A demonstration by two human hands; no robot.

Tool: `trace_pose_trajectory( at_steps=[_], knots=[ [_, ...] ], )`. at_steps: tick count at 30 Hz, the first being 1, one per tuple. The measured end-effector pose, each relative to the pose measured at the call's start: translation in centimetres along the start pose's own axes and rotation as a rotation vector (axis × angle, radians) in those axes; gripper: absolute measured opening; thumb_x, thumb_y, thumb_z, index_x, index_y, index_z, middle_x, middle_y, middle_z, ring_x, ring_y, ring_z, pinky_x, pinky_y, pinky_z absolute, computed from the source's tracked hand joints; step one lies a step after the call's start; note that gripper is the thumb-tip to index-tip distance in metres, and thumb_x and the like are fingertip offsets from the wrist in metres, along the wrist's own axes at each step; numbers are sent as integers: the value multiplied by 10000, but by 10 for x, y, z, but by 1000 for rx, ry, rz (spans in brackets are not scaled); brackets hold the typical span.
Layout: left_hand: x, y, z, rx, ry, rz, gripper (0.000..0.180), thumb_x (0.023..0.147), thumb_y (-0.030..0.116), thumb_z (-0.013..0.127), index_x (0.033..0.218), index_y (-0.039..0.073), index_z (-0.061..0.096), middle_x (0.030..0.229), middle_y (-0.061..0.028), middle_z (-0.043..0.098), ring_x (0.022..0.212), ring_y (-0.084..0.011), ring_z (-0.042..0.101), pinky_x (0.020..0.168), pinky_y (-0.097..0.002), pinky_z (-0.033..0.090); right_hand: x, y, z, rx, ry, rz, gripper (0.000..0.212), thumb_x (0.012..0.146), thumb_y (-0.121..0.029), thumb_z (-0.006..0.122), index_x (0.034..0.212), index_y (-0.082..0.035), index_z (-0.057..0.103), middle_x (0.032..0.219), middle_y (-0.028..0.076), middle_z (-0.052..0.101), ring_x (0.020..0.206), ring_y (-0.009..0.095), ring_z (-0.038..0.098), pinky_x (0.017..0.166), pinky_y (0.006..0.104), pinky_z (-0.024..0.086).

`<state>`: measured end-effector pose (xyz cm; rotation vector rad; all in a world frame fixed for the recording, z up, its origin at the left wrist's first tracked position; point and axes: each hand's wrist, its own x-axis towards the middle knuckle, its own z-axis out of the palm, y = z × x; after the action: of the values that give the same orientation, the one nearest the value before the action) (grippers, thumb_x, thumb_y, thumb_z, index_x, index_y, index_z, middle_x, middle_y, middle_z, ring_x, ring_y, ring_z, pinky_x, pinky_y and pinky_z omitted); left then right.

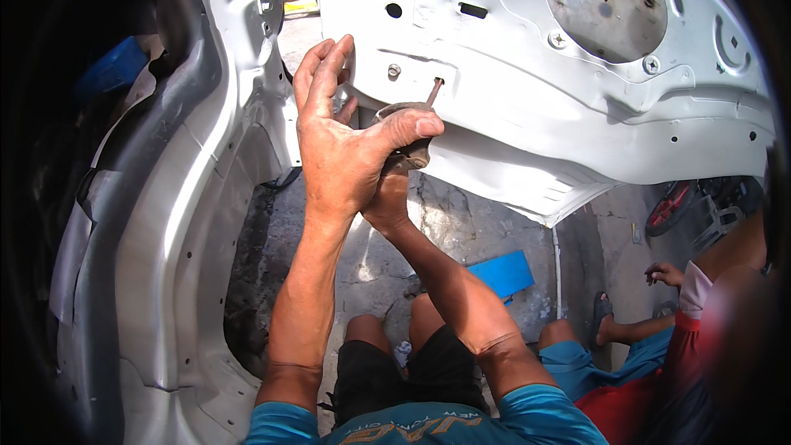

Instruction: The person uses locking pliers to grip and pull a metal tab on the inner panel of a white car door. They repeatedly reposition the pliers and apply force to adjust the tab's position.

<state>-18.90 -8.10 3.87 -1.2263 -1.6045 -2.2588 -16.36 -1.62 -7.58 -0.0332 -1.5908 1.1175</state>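
Note:
A white car door panel (511,144) stands before me. From a small hole in its lower part a thin rusty rod (436,92) slants down to a dark, worn metal tool (418,153), whose exact kind I cannot make out. My right hand (387,198) is closed round the tool from below, its fingers largely hidden behind my left wrist. My left hand (342,136) is at the tool's left side, fingers stretched upward and apart, the thumb lying across the tool's top. A bolt head (394,71) sits in the panel just left of the hole.
The white car body frame (177,222) curves down on the left. Beneath my arms, a blue box (503,274) lies on the concrete floor (362,268). At right sits another person with a hand (664,274) near the knee. A red wheel (669,208) is beyond them.

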Motion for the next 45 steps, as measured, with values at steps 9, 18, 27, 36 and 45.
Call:
trace_pose_trajectory(
  at_steps=[9, 18, 27, 36, 45],
  knots=[
    [1, 5, 0, 58, -19, 16, 1120, 497, 442, 1031, 1400, -40, 577, 1535, -214, 392, 1406, -370, 469, 1175, -472, 420, -6, 58, 22, 284, -174, 198, 553, 1111, -467, 432, 1515, -105, 331, 1460, 39, 450, 1384, 176, 431, 1158, 369, 379],
    [-7, 13, -13, -22, -108, -290, 683, 693, 243, 972, 1235, -55, 683, 1054, -140, 734, 936, -207, 720, 816, -327, 600, 6, -1, 28, 1023, -111, 369, 468, 1129, -440, 398, 1468, -117, 409, 1377, 19, 498, 1309, 155, 476, 1148, 345, 369],
    [-5, 18, -11, 40, -157, -228, 540, 694, 347, 959, 987, -68, 778, 776, -106, 760, 703, -120, 697, 655, -266, 564, 4, 51, 34, 683, -197, 295, 477, 1118, -393, 458, 1484, -94, 399, 1406, 33, 499, 1323, 147, 484, 1156, 325, 367],
    [2, 19, -15, 85, -199, -130, 467, 727, 356, 932, 963, -20, 788, 753, -82, 758, 710, -95, 686, 659, -261, 544, 9, 67, 49, 824, -296, 327, 410, 1098, -313, 525, 1415, -58, 476, 1324, 54, 565, 1230, 160, 555, 1064, 322, 448],
    [5, 0, -16, 226, -293, -53, 527, 783, 536, 869, 860, 34, 728, 653, -14, 645, 629, -95, 586, 577, -266, 457, 24, 14, 27, 3, -309, 78, 350, 1033, -251, 637, 1272, 1, 593, 1259, 132, 658, 1135, 177, 625, 915, 356, 518]
  ],
)
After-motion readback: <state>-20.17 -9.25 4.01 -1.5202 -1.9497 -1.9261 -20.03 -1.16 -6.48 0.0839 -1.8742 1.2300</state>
